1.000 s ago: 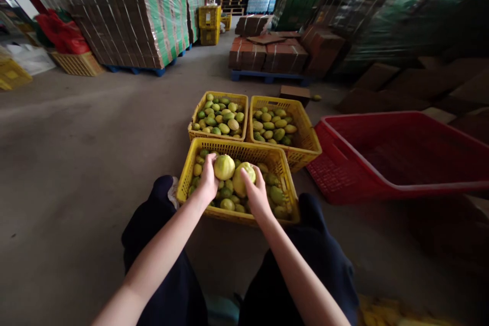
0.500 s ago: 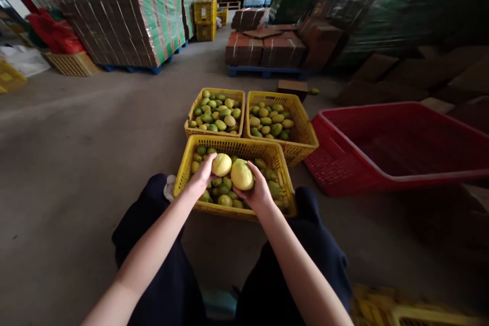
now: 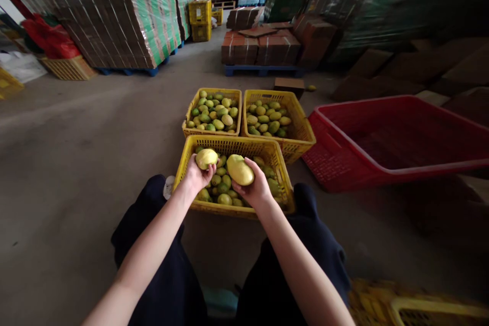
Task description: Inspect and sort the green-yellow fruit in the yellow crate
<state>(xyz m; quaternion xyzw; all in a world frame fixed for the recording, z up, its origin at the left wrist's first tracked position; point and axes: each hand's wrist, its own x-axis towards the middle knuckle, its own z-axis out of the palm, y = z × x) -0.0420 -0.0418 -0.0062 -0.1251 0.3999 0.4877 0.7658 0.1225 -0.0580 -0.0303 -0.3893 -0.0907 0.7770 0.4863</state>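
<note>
My left hand (image 3: pixel 199 173) is closed around a yellow lemon (image 3: pixel 207 159), palm turned up. A larger, longer yellow lemon (image 3: pixel 240 170) rests in my right hand (image 3: pixel 254 185), thumb along its side and fingers underneath. Both hands are over the near yellow crate (image 3: pixel 233 141), which holds many green and yellow-green lemons (image 3: pixel 224 198). Behind it stand two more crates of lemons, the back left crate (image 3: pixel 184 125) and the back right crate (image 3: pixel 301 130). My forearms and hands hide part of the fruit below.
A large red plastic crate (image 3: pixel 336 168) sits to the right. Part of another yellow crate (image 3: pixel 439 310) shows at bottom right. Farther off are a cardboard stack (image 3: pixel 278 50) on a blue pallet, a small carton (image 3: pixel 289 85) and a wrapped stack (image 3: pixel 153 15). My knees flank the near crate.
My left hand has moved left with its lemon, widening the gap between the two fruits. The right hand's lemon is turned, now lying more lengthwise. The view has shifted slightly.
</note>
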